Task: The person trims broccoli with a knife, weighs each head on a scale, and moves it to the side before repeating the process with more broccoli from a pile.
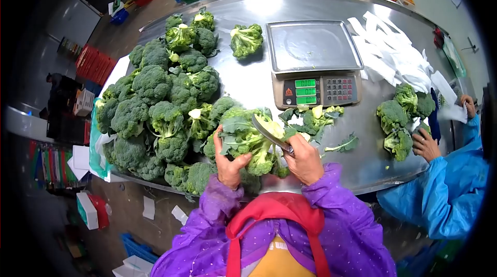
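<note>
Just below the grey digital weighing scale [316, 64] on the steel tabletop [248, 83], the left hand [228, 165] grips a leafy green broccoli head [248, 140]. The right hand [305, 162] is closed around a steel-bladed knife [269, 133] whose blade lies against it. Cut green leaves [318, 117] lie between them and the scale. A heap of green broccoli heads [155, 106] crowds the scale's left, and a blue-sleeved co-worker's hand [425, 146] rests to its right.

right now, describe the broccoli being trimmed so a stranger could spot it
Find the grey digital scale with green displays on the shiny steel table. Just in front of its left corner, a leafy green broccoli head sits in the left hand. Unlike the piled heads to its left, it alone is in a grip, with the steel-bladed knife of the right hand laid against it.
</note>
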{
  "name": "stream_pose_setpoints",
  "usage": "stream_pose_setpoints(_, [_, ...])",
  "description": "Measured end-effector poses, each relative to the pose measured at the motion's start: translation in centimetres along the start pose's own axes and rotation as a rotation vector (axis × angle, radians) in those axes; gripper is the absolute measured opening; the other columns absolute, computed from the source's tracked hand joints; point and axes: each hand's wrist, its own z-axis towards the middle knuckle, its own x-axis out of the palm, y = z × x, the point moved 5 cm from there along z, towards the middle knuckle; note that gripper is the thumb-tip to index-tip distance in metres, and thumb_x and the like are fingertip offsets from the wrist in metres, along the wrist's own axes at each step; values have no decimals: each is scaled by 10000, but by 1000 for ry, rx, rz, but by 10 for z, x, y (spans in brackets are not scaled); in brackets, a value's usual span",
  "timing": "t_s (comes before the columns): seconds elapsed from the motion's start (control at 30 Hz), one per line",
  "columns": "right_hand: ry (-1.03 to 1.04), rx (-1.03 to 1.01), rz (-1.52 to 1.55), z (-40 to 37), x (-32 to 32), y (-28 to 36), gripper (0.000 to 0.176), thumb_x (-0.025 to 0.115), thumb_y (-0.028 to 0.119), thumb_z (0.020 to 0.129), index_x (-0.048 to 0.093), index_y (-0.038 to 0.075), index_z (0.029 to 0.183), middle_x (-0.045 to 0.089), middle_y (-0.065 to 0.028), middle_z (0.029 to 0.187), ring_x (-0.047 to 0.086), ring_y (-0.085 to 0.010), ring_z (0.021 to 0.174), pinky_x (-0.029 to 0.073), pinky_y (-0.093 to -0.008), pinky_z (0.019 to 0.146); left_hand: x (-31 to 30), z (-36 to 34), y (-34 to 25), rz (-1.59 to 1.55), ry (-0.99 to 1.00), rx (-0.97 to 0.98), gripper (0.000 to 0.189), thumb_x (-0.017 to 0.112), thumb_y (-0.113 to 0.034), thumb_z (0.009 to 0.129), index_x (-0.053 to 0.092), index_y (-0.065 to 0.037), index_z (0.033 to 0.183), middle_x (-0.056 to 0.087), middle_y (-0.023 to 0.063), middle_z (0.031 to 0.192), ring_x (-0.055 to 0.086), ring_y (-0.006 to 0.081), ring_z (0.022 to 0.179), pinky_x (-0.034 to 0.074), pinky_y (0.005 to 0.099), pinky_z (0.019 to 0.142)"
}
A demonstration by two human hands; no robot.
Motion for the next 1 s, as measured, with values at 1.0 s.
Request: stream_pose_setpoints(1.0, [-234,527,170,-109,-26,-141,187,667,161,849,608,-14,877,654,-158,702,642,-226,608,469,-358,541,136,172,-51,960,511,604,1086,765,-205,556,213,-130,1488,487,227,1301,535,388,1169,461,417,989])
